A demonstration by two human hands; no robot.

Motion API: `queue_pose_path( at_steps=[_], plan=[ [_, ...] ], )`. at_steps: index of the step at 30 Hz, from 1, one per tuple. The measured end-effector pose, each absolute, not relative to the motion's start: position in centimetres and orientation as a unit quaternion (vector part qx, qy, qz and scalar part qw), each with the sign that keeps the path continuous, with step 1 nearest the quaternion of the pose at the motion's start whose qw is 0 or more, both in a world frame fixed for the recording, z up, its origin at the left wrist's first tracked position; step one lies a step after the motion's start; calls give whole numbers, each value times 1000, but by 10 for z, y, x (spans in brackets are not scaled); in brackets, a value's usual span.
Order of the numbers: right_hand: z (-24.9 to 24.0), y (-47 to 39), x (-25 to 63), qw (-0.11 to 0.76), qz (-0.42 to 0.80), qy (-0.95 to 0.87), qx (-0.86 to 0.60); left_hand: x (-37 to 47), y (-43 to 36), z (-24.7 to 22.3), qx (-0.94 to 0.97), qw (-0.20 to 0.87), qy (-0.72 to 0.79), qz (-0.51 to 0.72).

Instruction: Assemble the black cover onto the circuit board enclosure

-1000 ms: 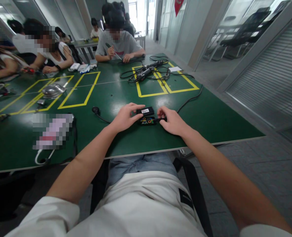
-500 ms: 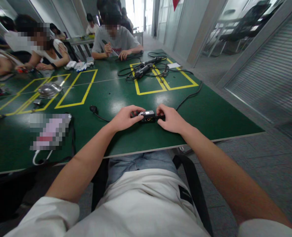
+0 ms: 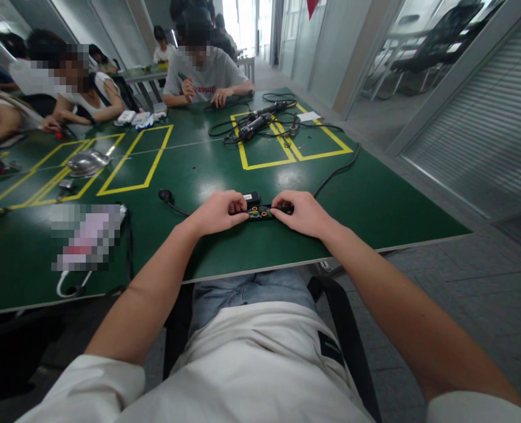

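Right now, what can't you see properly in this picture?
- Head view: the writing on the black cover's label is too small, and the left hand is partly in the way.
- Head view: the bits inside the open black case are too tiny; its ends are partly behind the left hand and right hand.
- Head view: blurry squares hide the pinkish thing.
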State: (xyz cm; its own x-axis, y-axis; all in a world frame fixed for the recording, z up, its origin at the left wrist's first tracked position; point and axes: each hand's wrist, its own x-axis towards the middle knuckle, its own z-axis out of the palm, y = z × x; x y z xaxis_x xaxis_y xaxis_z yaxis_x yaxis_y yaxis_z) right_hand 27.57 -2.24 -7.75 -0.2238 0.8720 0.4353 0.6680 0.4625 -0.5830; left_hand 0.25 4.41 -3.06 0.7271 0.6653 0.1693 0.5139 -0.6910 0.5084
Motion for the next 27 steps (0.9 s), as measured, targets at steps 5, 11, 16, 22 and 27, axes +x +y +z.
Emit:
queue_pose_path(
  at_steps=[5,11,16,22,27],
  plan=[
    [-78,-23,276,379,125,-761,-511,5,42,-28,893,266,330,151],
    [-75,-25,277,395,110,-764,-498,5,40,-24,886,246,338,202],
    [-75,-25,277,391,106,-773,-489,4,44,-28,891,260,323,183],
    [-77,-24,278,377,106,-774,-498,5,48,-34,914,204,298,187],
    [-77,-25,278,357,94,-773,-516,10,51,-42,896,135,343,248]
  ],
)
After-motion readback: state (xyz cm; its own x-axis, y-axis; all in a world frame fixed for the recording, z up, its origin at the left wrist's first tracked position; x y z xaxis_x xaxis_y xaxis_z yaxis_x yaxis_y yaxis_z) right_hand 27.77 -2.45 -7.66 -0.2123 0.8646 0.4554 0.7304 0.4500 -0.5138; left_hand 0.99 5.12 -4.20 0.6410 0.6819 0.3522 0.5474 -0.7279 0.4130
